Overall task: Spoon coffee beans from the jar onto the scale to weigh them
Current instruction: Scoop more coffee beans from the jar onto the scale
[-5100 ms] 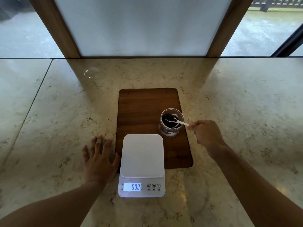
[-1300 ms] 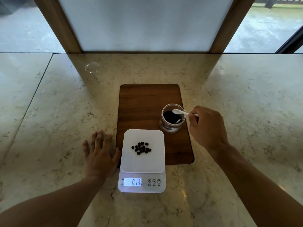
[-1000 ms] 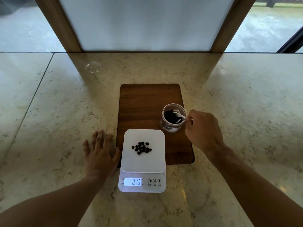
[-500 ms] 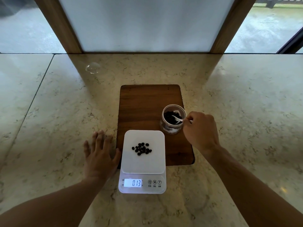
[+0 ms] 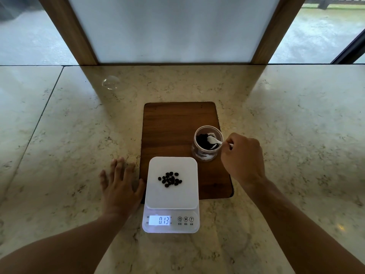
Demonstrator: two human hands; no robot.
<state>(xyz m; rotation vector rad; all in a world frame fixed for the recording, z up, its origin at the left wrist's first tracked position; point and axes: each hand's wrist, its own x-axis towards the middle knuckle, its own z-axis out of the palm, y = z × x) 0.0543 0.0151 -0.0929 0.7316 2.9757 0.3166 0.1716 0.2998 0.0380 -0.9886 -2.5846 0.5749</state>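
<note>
The left hand (image 5: 120,186) lay flat on the marble surface (image 5: 59,135), fingers spread wide and holding nothing, its thumb just left of the scale (image 5: 171,194). The white scale sat half on the wooden board (image 5: 177,123) and half on the surface (its display read 0.13). A small pile of coffee beans (image 5: 170,179) rested near the middle of its platform. Behind and to the right of the scale, the glass jar (image 5: 207,144) stood upright on the board with dark beans inside. The white spoon (image 5: 213,139) dipped into the jar. The right hand (image 5: 243,157), right of the scale, pinched the spoon's handle.
</note>
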